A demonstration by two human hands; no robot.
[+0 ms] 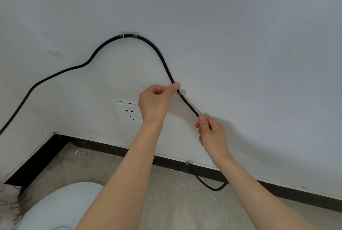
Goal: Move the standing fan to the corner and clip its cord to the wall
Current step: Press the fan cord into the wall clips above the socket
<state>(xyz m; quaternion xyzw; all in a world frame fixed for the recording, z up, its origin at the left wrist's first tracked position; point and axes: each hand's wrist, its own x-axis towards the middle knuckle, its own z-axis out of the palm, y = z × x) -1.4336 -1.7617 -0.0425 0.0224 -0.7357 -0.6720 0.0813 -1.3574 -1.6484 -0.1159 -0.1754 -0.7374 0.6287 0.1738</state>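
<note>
two hands [154,104] [212,133] pinch smooth black cord [162,59], arched under clear clip [130,34].

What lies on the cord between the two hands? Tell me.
A small clear clip on the wall, just past the left hand; from there bare black cord runs to the right hand. Head view.

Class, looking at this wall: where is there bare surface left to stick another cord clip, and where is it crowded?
Bare wall lies right of the lower clip and above the upper clip. It is crowded under the cord arch, where the left hand overlaps the socket; the right hand grips the cord lower down.
</note>
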